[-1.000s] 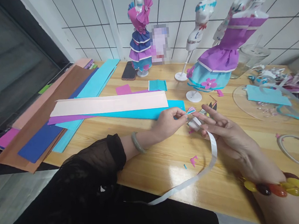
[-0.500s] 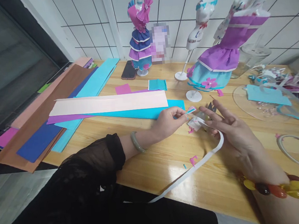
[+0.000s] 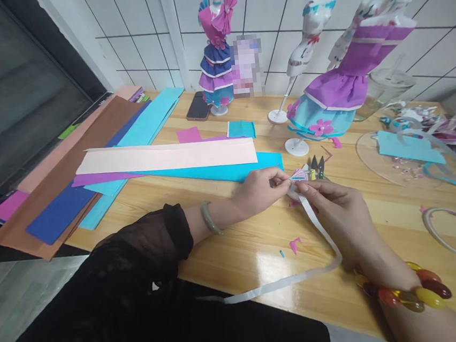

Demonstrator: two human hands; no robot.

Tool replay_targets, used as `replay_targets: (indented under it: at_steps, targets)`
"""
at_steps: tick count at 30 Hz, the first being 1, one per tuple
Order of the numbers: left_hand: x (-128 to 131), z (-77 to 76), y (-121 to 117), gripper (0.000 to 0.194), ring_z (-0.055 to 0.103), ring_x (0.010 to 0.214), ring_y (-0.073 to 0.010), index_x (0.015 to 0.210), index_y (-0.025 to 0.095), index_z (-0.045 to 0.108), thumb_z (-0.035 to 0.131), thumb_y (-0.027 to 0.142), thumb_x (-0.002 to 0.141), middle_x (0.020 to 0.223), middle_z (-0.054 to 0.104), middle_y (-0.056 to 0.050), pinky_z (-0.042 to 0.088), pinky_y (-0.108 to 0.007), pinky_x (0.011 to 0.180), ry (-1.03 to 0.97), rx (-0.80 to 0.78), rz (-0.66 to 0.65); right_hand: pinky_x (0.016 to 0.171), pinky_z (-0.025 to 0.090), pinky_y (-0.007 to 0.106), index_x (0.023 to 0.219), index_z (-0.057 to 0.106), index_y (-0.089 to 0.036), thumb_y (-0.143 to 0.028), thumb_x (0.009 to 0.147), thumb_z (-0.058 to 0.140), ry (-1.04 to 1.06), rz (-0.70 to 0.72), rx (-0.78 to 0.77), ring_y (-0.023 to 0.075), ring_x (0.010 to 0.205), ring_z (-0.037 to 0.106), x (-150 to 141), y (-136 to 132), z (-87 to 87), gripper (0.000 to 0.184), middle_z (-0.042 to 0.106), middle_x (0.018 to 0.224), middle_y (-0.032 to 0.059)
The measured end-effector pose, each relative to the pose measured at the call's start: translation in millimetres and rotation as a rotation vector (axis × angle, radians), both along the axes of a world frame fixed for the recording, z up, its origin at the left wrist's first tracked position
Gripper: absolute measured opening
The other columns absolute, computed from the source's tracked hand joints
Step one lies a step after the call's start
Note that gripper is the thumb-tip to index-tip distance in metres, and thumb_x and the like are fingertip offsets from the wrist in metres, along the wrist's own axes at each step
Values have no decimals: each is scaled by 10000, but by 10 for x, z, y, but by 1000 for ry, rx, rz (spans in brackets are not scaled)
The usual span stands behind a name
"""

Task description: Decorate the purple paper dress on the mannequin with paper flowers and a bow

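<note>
Left hand (image 3: 262, 190): thumb and forefinger pinched together on the narrow end of a small pleated fan (image 3: 300, 174), pink, white and blue. The grip at the gathered base probably keeps the folds bunched while the wide end spreads free. The fan sits up off the table, between the two hands.

Right hand (image 3: 340, 208): thumb and forefinger closed on a white strip (image 3: 287, 282), close to the fan's base; the remaining fingers curl loosely. Whether strip and fan touch, I can't tell; fingertips cover the spot. The strip's tail is slack, curving over the tabletop (image 3: 235, 245) and off the near edge toward the lap, so seemingly nothing tugs at the pinch.

Just beyond the fingertips: a tool with dark pointed blades (image 3: 322, 167), partly hidden, within easy reach. Nearer the person, a pink scrap (image 3: 295, 245), likely an offcut.

Further left, a pale pink paper band (image 3: 166, 156) lies across a bright blue one (image 3: 228, 172), stacked flat, perhaps to stay uncreased. To the right, a clear disc (image 3: 365, 152) carries beads and a blue piece, presumably gathering small parts.

At the back, a form in a purple dress (image 3: 336, 85) stands near the wall, clear of the working hands.
</note>
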State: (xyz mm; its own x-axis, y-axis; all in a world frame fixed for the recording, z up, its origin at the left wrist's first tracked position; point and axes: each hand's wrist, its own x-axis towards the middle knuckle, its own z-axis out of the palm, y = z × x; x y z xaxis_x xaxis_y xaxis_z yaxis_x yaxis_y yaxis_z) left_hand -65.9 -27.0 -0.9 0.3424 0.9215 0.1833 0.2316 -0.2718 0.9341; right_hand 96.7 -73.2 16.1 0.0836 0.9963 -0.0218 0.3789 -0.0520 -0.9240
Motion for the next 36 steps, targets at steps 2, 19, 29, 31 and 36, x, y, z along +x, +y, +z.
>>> replay_targets:
  at_steps: [2,19,29,31,36]
  targets:
    - [-5,19,-15,196,511,639,-87,746,153,615,553,338,767,680,595,-4,398,-215,599,17,13,3,586,490,311,817,721,-237,-418,744,640,-27,-8,9,182,656,613,13,13,-34,212,690,731,26]
    - [35,-35,27,233,549,568,-65,749,106,582,652,325,712,680,615,-28,452,-225,575,-328,-487,-199,640,439,337,822,684,-255,-364,790,597,-225,108,220,193,751,572,84,64,-96,143,640,828,43]
    - [34,-83,74,247,604,685,-100,807,106,605,664,327,715,774,641,-50,456,-283,704,-512,-647,-409,700,468,326,811,702,-238,-409,790,589,-61,111,45,194,769,600,75,53,-3,206,666,812,41]
    - [17,-61,73,258,611,726,-108,823,104,607,662,332,718,794,639,-53,447,-290,737,-542,-706,-449,685,476,311,850,716,-233,-415,766,620,40,103,-10,185,744,609,80,53,-7,222,681,801,40]
    - [-20,-35,79,250,611,747,-116,855,101,612,646,321,741,828,631,-64,429,-293,741,-565,-772,-512,682,499,314,867,732,-255,-380,691,708,274,57,-100,177,721,633,99,67,-59,218,708,805,28]
